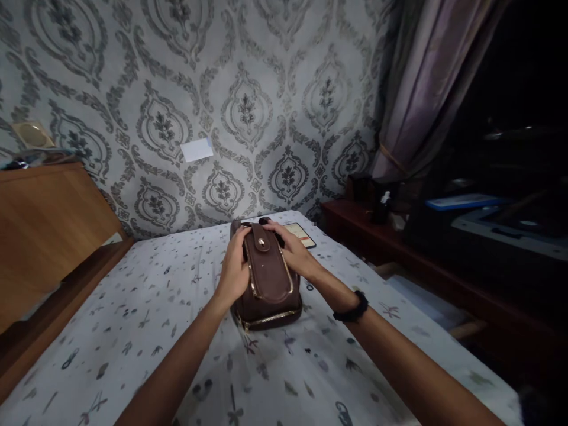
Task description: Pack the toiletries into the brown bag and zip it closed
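Observation:
A small brown leather bag (271,275) lies on the patterned sheet, with gold zips round its edges and a strap tab held by a metal stud (261,242). My left hand (235,263) grips its left side, fingers bent over the upper edge. Along the opposite side, my right hand (293,248) holds the bag near the top, its fingertips partly hidden behind the edge. On my right wrist is a black band (352,307). Just beyond that hand lies a phone or tablet (302,235) with a lit screen, partly covered by my fingers.
A white sheet (168,319) with small printed motifs covers the bed. Wooden furniture (53,225) borders it on the left. To the right are a dark red cabinet (350,228), an open drawer (426,302) and a curtain (421,89). A patterned wall (246,109) rises behind.

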Tool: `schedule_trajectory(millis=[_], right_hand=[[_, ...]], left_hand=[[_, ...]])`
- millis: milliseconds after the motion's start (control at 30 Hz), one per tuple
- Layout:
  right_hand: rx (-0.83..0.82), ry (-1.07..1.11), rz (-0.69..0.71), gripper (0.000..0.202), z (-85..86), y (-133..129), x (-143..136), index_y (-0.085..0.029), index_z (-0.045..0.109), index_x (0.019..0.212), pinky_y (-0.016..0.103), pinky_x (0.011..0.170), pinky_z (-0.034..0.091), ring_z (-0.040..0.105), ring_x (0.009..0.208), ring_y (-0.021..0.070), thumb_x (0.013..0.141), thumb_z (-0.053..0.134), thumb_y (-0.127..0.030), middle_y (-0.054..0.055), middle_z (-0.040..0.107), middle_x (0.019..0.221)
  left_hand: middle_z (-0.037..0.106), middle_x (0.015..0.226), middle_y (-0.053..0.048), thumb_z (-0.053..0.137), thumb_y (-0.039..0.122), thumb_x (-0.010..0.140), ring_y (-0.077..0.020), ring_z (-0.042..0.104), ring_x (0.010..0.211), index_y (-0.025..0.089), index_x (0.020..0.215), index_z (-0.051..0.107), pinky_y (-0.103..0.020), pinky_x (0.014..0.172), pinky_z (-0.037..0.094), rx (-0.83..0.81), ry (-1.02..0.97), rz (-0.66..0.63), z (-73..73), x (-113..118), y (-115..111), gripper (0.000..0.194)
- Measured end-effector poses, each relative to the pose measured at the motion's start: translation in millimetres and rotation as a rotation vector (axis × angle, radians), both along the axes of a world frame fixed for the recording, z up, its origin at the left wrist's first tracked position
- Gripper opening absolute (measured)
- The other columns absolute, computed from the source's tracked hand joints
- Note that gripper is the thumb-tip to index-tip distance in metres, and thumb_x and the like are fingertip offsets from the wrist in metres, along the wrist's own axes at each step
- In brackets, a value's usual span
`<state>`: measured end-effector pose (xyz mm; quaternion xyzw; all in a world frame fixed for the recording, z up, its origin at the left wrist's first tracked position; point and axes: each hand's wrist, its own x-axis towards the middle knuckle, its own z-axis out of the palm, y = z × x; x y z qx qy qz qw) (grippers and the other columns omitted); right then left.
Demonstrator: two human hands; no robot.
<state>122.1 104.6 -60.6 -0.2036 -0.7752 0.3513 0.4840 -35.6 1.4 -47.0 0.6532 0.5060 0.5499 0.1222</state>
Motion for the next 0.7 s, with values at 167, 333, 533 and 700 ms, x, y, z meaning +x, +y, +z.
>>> schedule_trajectory(millis=[167,333,533,700], right_hand=[[0.028,0.006,0.035,0.046,-3.4,-3,4,-0.029,0.064,0.128,0.049,0.122,0.028,0.043,0.144,0.0262,0.082,0.065,-0.033,0.006,0.055,0.150],[0.019,0.031,0.014,0.050,-5.2,-8,4,-0.030,0.063,0.130,0.048,0.123,0.026,0.040,0.146,0.0267,0.081,0.069,-0.034,0.006,0.051,0.154],[0.016,0.015,-0.049,0.051,-11.5,-18,6,-0.030,0.060,0.135,0.047,0.124,0.024,0.034,0.150,0.0243,0.084,0.064,-0.028,0.006,0.043,0.159],[-0.025,0.016,-0.121,0.048,-17.8,-21,1,-0.032,0.060,0.134,0.044,0.125,0.023,0.037,0.148,0.0193,0.089,0.050,-0.020,0.002,0.045,0.158]], left_hand=[[0.025,0.165,-0.009,0.055,0.027,0.091,-0.0289,0.019,0.155,0.030,0.150,0.037,-0.052,0.124,0.023,-0.042,0.190,-0.016,-7.9,-1,-34,0.062],[0.009,0.169,-0.010,0.080,0.049,0.074,-0.0399,0.009,0.155,0.035,0.158,0.019,-0.063,0.121,0.022,-0.155,0.409,-0.008,-6.4,-1,-52,0.105],[0.016,0.168,-0.010,0.065,0.046,0.089,-0.0346,0.013,0.155,0.036,0.157,0.018,-0.056,0.120,0.031,-0.038,0.468,0.069,-17.1,2,-44,0.083],[0.026,0.164,-0.014,0.063,0.044,0.092,-0.0332,0.018,0.155,0.031,0.157,0.020,-0.055,0.121,0.030,0.136,0.476,0.088,-27.0,4,-35,0.079]])
